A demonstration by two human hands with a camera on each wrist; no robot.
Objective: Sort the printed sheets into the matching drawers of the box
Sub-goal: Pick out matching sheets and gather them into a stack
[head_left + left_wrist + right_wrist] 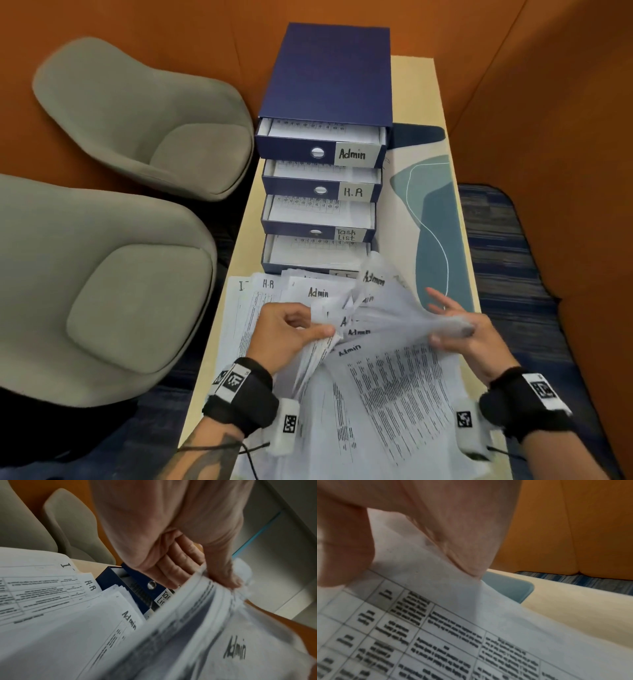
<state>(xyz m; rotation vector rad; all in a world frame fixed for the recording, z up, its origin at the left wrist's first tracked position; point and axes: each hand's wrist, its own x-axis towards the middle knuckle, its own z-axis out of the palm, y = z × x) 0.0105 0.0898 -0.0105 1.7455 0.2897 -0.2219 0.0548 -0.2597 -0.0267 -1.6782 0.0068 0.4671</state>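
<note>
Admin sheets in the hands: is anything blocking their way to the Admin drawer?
Nothing visible blocks it. The Admin drawer is pulled open at the top of the box, with paper already inside; the Admin sheets would pass above the three lower open drawers.

A long, narrow table with a pale cream top [416,73] carries a dark blue cardboard drawer box [329,73] at its far end, a cream mat with teal and blue curved shapes [435,219] along its right side, and loose white printed sheets [246,308] spread across its near end.
</note>
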